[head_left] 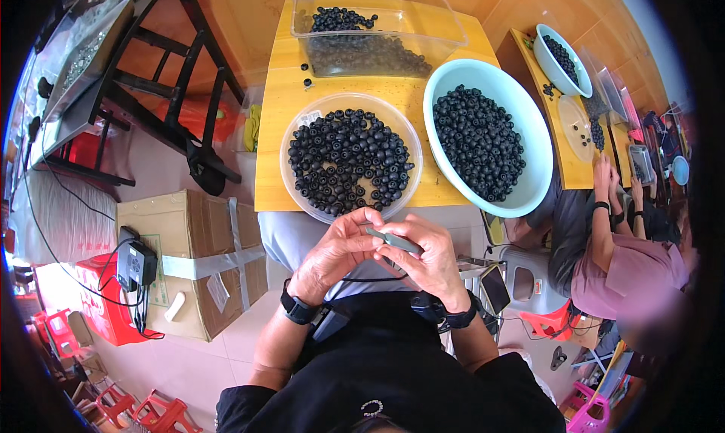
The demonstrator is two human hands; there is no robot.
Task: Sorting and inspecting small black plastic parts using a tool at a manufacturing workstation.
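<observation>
Both my hands meet over my lap, just off the table's front edge. My right hand (427, 258) is closed round a slim grey-green tool (402, 242) with a flat handle; its exact kind is not clear. The thumb and fingers of my left hand (337, 253) are pinched together at the tool's tip, and whatever sits between them is too small to make out. Directly beyond lies a round clear shallow tray (412, 185) with a loose layer of small black round beads (347, 150), many showing a hole. To its right stands a light blue bowl (538, 178) heaped with similar black beads (479, 142).
A clear plastic bin (445, 34) with more beads stands at the back of the yellow wooden table (273, 131). On the left are a taped cardboard box (170, 214) and a dark stool frame (174, 70). A person in a mauve shirt (630, 274) works at another table, right.
</observation>
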